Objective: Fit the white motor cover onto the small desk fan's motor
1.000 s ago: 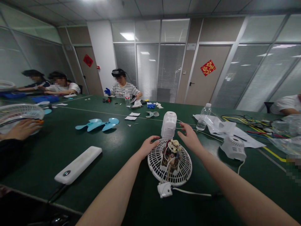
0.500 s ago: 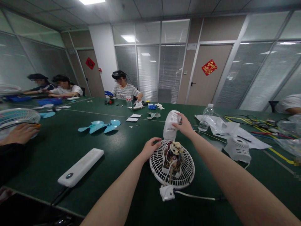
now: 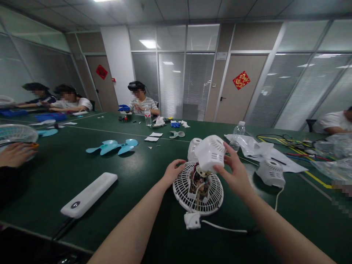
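In the head view, my right hand (image 3: 237, 169) grips a white plastic motor cover (image 3: 211, 152) with slotted vents, thumb below and fingers on its right side. The cover is tilted just above an exposed fan motor (image 3: 200, 185) with wires. That motor sits at the centre of a round white fan grille (image 3: 181, 194), which lies on the table. My left hand (image 3: 173, 173) holds the grille's upper left rim, its fingers curled there. Behind the raised cover stands another white housing (image 3: 192, 149), partly hidden. A small white box (image 3: 192, 220) with a cord lies at the grille's near edge.
Blue fan blades (image 3: 111, 147) and a white power bank (image 3: 89, 196) lie left. To the right are a vented white cover (image 3: 271, 172), a water bottle (image 3: 238, 135), plastic bags and cables. Another person's hand (image 3: 16, 156) rests by a grille at far left; several people sit around.
My right hand has lifted a motor cover off the spot behind the grille and brought it nearer, over the motor. Another housing now shows behind it. My left hand stays at the rim.
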`<state>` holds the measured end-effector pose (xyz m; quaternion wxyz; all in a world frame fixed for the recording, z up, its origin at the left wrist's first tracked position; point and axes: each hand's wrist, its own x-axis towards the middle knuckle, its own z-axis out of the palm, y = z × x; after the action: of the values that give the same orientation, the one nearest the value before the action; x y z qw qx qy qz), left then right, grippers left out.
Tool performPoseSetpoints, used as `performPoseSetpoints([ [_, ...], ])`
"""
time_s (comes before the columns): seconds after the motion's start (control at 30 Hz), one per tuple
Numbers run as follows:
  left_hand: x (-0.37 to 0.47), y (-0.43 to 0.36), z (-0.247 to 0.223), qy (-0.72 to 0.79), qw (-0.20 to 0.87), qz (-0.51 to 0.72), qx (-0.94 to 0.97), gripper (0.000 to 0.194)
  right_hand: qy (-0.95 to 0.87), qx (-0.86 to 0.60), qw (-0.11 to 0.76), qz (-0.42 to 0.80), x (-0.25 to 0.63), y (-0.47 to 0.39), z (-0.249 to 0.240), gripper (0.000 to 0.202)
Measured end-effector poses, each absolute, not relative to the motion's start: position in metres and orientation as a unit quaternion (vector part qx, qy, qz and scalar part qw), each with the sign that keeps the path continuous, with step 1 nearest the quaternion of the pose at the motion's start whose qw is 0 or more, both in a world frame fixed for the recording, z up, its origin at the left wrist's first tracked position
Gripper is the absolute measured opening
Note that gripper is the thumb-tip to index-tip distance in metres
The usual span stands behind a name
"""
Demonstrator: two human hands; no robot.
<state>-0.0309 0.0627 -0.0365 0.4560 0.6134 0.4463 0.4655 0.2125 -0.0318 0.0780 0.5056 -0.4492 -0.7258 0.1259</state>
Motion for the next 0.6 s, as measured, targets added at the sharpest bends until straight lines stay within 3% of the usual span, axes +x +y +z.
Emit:
performPoseSetpoints([
  [0.27,-0.026,0.059,-0.037,0.473,0.406,0.47,0.625,0.032,-0.735,-0.505,0.449,0.067,0.209,-0.056,0.032,0.075],
  [0.6,-0.023,0.053,-0.027,0.509,0.326,0.454,0.655,0.03,-0.774,-0.519,0.36,0.038,0.205,-0.067,0.028,0.074],
])
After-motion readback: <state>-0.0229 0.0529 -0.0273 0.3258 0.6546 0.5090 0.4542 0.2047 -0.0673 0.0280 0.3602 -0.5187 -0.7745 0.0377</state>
